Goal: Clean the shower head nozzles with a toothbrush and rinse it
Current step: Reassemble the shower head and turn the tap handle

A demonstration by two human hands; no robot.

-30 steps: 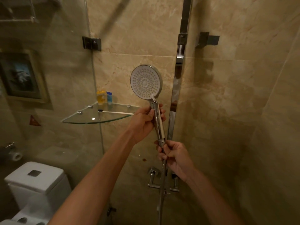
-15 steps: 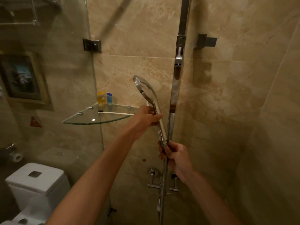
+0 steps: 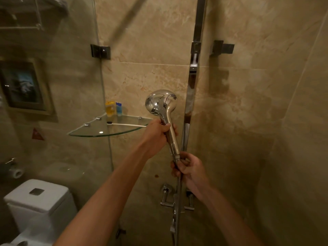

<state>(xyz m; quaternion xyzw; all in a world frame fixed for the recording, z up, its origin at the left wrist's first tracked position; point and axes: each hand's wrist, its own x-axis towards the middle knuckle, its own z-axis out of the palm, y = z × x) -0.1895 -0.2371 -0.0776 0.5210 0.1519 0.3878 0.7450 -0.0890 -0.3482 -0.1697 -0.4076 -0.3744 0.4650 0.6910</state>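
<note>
The shower head (image 3: 161,102) is upright, its chrome back to the camera. The left hand (image 3: 156,134) wraps the upper handle; the right hand (image 3: 188,168) curls round the hose joint below. Polished metal looks slippery and rigid, so the handle is likely the safest hold. The toothbrush (image 3: 126,124) lies untouched on the glass shelf (image 3: 92,133).

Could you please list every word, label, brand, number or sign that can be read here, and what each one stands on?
None can be read.
Yellow bottle on the glass corner shelf: label too blurred to read.
Blue tube beside it: print too small to read.
Red triangular sticker seen through the glass panel: marks illegible.
Chrome shower head: no visible lettering.
</note>
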